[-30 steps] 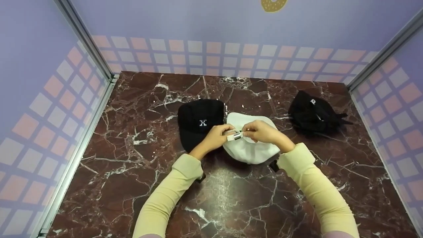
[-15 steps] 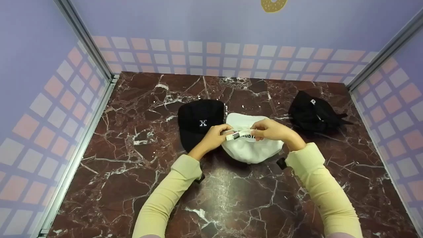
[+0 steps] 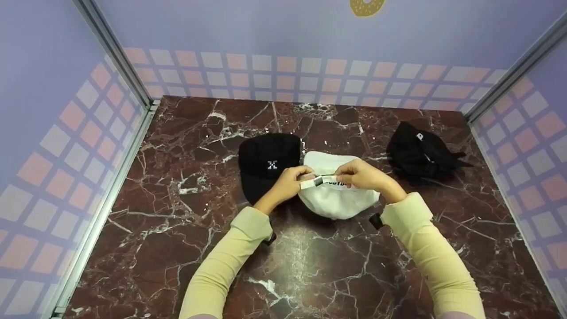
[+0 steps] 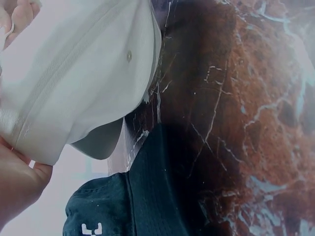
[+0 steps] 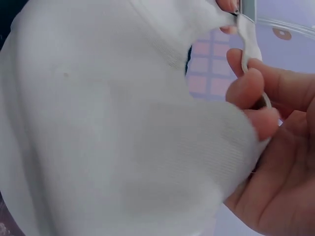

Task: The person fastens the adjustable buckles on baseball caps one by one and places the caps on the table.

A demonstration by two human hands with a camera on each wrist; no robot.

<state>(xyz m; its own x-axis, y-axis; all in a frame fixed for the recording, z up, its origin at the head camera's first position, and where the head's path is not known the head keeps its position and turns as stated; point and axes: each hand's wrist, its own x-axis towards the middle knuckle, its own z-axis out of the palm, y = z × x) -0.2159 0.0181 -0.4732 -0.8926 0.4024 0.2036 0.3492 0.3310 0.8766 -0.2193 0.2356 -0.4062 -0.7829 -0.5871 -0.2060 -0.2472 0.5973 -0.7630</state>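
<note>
A left hand (image 3: 288,182) grips a white cap (image 3: 339,204) beside its strap buckle (image 3: 318,181); a right hand (image 3: 366,174) pinches the strap (image 5: 250,42). The cap's crown spreads beneath both hands. Just beside the left hand lies an X-marked black cap (image 3: 269,153); beyond the right, a P-marked black cap (image 3: 414,153).

Compared with a second ago, the right hand (image 3: 366,174) sits farther from the left hand (image 3: 287,182), its sleeve (image 3: 409,213) shifted outward with it. A white length of adjuster strap (image 3: 328,179) now spans the gap between the buckle (image 3: 318,181) and the right fingertips. The buckle, bright silver then, looks dark. Black lettering (image 3: 340,183) has come into view inside the white baseball cap (image 3: 339,206), whose right edge now reaches slightly farther out.
</note>
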